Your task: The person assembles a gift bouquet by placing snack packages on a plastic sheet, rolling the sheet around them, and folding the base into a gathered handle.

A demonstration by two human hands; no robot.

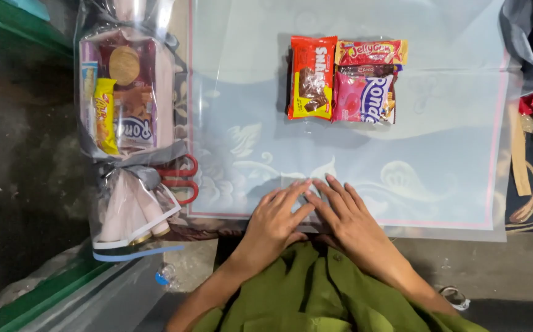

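My left hand and right hand lie flat, palms down, fingers spread, index tips touching; nothing grasped. Both press clear sheet at near edge, likely holding it smooth and still over table. Beyond fingertips, well apart: snack packs grouped tight mid-sheet, red-yellow pack touching pink one, flat red pack along their far edge, likely centred for wrapping. Far off left hand: wrapped bundle, tied with grey ribbon. Red scissors just beside bundle, at sheet's edge.
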